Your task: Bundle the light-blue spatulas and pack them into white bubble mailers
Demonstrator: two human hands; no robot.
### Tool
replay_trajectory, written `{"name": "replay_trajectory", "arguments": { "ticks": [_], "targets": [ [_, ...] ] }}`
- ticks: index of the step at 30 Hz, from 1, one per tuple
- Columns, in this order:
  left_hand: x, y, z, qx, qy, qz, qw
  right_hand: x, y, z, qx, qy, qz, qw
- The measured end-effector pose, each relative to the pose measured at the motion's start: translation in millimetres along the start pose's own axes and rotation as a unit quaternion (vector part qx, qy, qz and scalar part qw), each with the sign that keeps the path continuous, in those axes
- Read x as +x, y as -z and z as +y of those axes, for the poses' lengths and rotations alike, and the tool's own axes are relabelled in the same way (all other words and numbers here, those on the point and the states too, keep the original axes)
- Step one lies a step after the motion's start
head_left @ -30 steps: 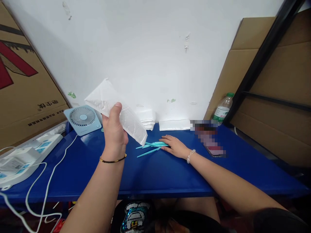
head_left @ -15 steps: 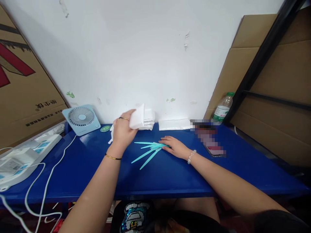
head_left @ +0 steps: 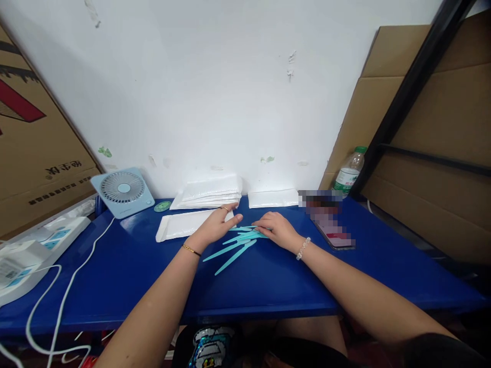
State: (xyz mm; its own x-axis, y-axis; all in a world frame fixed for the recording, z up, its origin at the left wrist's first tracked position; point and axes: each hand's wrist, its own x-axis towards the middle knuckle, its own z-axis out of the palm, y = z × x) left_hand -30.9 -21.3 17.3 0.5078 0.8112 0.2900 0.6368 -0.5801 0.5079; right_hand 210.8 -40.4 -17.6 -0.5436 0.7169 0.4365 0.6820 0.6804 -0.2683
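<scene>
Several thin turquoise pointed strips [head_left: 230, 250] lie fanned out on the blue table [head_left: 268, 286]. My right hand [head_left: 278, 230] rests over their right ends, its thumb and fingers closed on them. My left hand [head_left: 218, 223] has its thumb and fingers apart, just left of the strips and over the right end of a flat white packet [head_left: 176, 226]. Behind that packet, a stack of white packets [head_left: 210, 189] leans by the wall. Another white packet [head_left: 273, 198] lies to the right of the stack.
A light blue fan [head_left: 123, 191] and a green round disc [head_left: 162, 206] stand at the back left, with a white power strip [head_left: 57, 237] and cables nearer. On the right are a phone [head_left: 333, 232], partly pixelated, and a bottle [head_left: 349, 174]. Cardboard flanks both sides.
My left hand has come down from the stack toward the strips and let go of a white packet, which now lies flat in front of the stack. The view has shifted slightly.
</scene>
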Motion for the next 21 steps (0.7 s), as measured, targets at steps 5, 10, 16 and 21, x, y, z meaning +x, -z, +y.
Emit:
{"name": "replay_trajectory", "arguments": {
  "ticks": [5, 10, 16, 21],
  "targets": [
    [13, -5.3, 31, 0.081, -0.044, -0.071, 0.993, 18, 22, -2, 0.001, -0.018, -0.014, 1.000],
    [14, -4.3, 10, 0.080, -0.021, -0.068, 0.994, 13, 39, 12, 0.094, -0.071, -0.011, 0.993],
    [16, -11.1, -19, 0.019, -0.041, -0.110, 0.993, -2, 32, 40, 0.111, -0.076, -0.029, 0.990],
    [21, -19.8, -39, 0.106, -0.016, -0.042, 0.993, -9, 29, 66, 0.054, -0.100, -0.024, 0.993]
  ]
}}
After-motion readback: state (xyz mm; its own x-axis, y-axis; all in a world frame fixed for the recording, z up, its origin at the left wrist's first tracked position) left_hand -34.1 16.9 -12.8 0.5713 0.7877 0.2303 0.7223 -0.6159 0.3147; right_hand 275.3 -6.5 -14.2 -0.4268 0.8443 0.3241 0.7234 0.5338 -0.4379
